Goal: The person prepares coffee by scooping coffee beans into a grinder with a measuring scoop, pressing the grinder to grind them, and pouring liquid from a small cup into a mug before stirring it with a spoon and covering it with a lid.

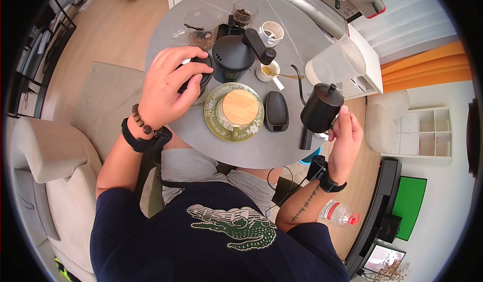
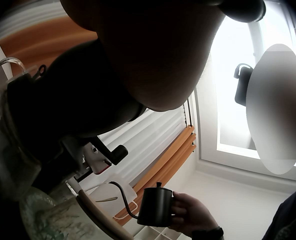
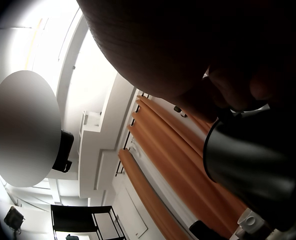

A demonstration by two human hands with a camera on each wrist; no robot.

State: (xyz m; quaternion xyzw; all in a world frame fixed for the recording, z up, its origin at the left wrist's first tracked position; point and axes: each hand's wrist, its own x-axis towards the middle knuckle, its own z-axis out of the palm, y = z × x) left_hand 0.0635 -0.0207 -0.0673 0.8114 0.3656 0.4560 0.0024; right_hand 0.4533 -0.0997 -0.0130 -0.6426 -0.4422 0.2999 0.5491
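My right hand (image 1: 347, 136) grips the handle of a small black gooseneck kettle (image 1: 321, 108) at the right side of the round table. The kettle stands upright with its lid on, its thin spout toward the table's middle. On the left, my left hand (image 1: 168, 83) holds a black round-rimmed vessel (image 1: 205, 74), its fingers over the top and thumb along the near side. The hand hides much of this vessel; its exact kind I cannot tell. Beside it stands a black coffee grinder (image 1: 232, 55) with a crank. A green plate (image 1: 211, 126) bears a cup topped with a wooden lid (image 1: 239, 107).
A black oval object (image 1: 276, 112) lies right of the plate. Behind are a white cup (image 1: 271, 32), a cup with a spoon (image 1: 266, 72), a glass of dark beans (image 1: 244, 15), a glass jug with beans (image 1: 202, 32) and a clear pitcher (image 1: 337, 60). An espresso machine (image 1: 307, 2) stands beyond.
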